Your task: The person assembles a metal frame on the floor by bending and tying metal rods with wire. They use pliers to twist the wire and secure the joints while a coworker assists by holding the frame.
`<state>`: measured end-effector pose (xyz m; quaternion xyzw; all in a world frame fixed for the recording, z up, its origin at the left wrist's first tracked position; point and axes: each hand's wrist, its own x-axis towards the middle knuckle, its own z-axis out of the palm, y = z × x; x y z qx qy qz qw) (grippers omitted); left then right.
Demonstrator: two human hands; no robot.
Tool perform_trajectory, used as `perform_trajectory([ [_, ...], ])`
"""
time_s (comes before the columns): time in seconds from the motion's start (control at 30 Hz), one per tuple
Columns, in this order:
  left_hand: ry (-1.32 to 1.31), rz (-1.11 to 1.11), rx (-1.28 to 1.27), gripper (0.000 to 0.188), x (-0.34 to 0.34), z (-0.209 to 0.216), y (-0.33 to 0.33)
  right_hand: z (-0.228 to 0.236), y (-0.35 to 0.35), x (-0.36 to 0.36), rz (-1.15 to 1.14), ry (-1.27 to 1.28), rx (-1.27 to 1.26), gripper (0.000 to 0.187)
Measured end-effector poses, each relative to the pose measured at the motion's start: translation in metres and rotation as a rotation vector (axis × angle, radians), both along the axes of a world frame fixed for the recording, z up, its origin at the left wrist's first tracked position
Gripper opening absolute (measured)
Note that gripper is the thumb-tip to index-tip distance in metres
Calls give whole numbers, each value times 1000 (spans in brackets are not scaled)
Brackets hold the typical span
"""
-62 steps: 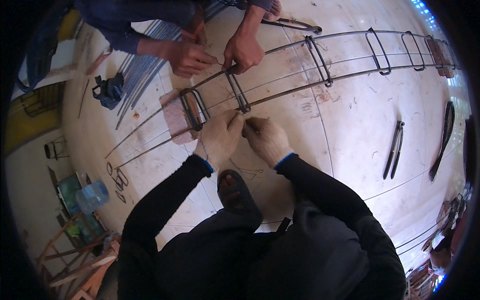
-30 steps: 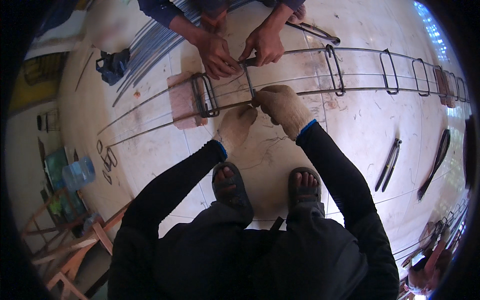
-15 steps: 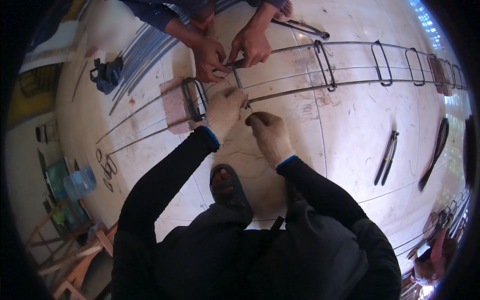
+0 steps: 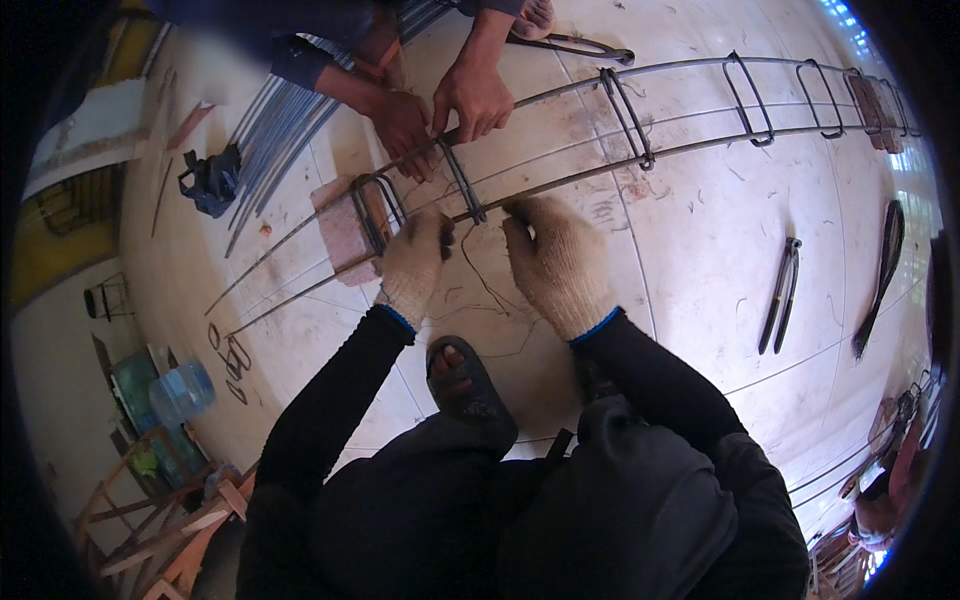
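Note:
Both my hands wear cream knitted gloves with blue cuffs. My left hand (image 4: 415, 262) is closed around the near steel bar (image 4: 570, 183) of a long rebar frame, just left of a rectangular stirrup (image 4: 462, 180). On the other side of that stirrup, my right hand (image 4: 562, 262) has its fingers curved and thumb apart, close to the bar; nothing shows in it. A thin tie wire (image 4: 470, 258) hangs from the stirrup's near corner, between my hands. Opposite me, a co-worker's two hands (image 4: 470, 100) are at the far bar and the stirrup's far end.
More stirrups (image 4: 748, 98) stand along the frame, which rests on bricks (image 4: 345, 225). Pincers (image 4: 780, 295) and a wire bundle (image 4: 880, 280) lie at right; another pair of pincers (image 4: 575, 45) lies beyond the frame. Loose bars (image 4: 280, 140), a black bag (image 4: 212, 180) and loose stirrups (image 4: 235, 360) are at left.
My hands have moved apart, left hand leftward and right hand slightly right, and the hanging wire now shows between them. The stirrup shows more fully. The view has shifted slightly.

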<state>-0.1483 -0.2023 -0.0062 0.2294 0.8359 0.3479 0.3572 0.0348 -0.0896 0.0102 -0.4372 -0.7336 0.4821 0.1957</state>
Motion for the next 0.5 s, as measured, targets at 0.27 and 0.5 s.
perform_trajectory([
  [0.27,-436,121,-58,34,15,29,9,-2,22,-23,413,-288,545,12],
  [0.5,-412,110,-61,29,20,36,24,-50,-27,-21,70,-78,-277,31],
])
